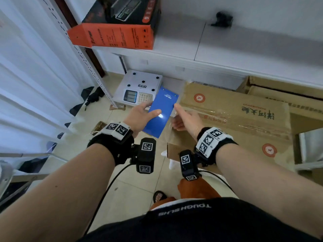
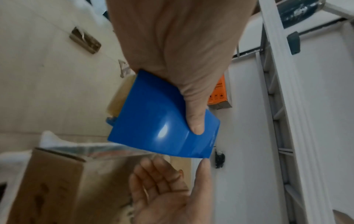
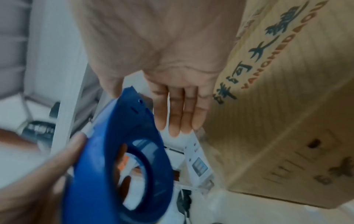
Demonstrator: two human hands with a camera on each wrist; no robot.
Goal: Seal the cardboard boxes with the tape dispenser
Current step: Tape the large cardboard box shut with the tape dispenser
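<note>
The tape dispenser point(image 1: 160, 114) in my left hand point(image 1: 139, 116) is smooth, glossy blue plastic that catches a bright glare. The cardboard box point(image 1: 234, 116) beside it is matt brown, with shiny clear tape point(image 1: 258, 127) across its top.

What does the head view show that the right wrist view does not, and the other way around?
Only the head view shows the orange and black box on the shelf, both wrist cameras and the dispenser's flat blue top. Only the right wrist view shows the round opening in the side of the tape dispenser. Both show the left hand gripping the dispenser, the right hand open beside it, the printed cardboard box and the scale.
</note>
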